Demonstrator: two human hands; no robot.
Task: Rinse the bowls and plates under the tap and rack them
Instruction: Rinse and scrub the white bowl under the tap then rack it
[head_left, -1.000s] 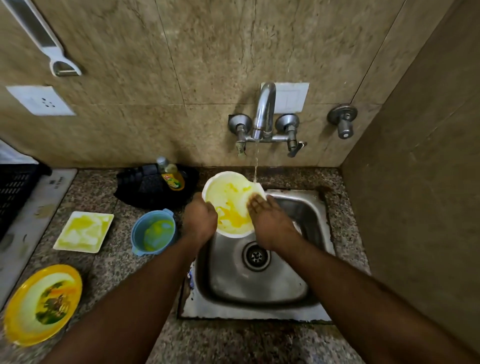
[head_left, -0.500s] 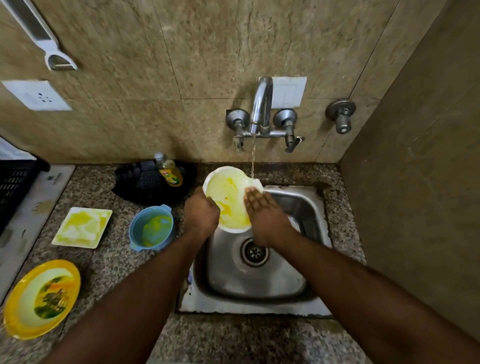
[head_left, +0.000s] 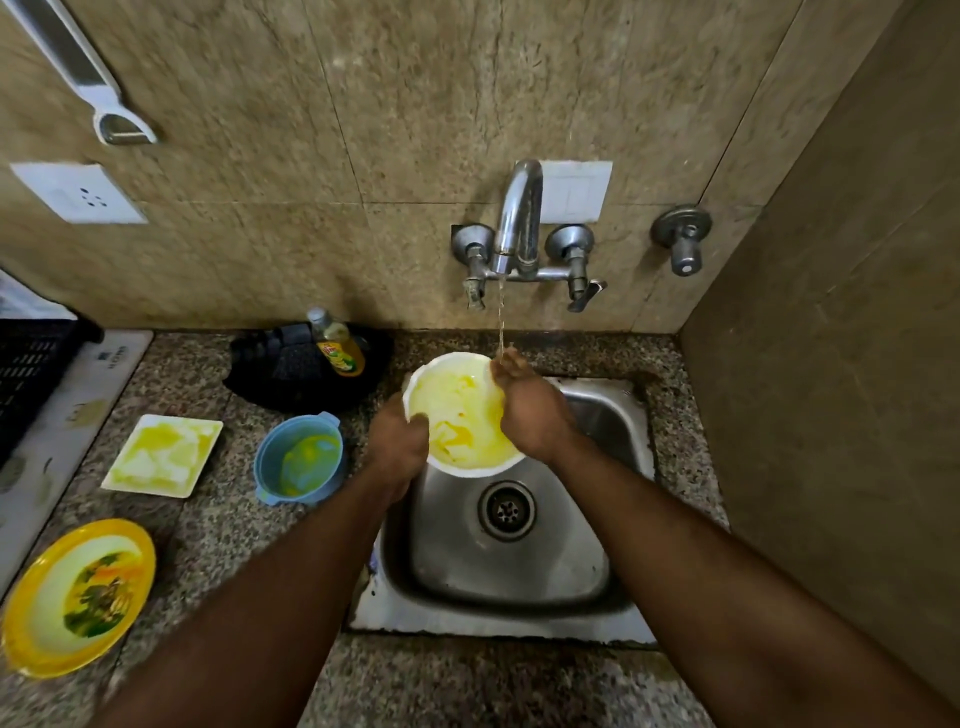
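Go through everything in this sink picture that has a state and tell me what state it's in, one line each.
tap: running, thin stream
white bowl: held over the sink, yellow residue inside
left hand: grips the bowl's rim
right hand: on the bowl's far edge, fingertips under the stream
blue bowl: on the counter, dirty
square plate: on the counter, dirty
yellow plate: on the counter, unwashed
soap bottle: upright

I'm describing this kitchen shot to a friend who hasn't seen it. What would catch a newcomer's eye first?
First, the white bowl smeared yellow, held over the steel sink by the left hand and right hand, under a thin stream from the tap. Next, on the counter to the left, the yellow plate, the square white plate and the blue bowl, all still dirty.
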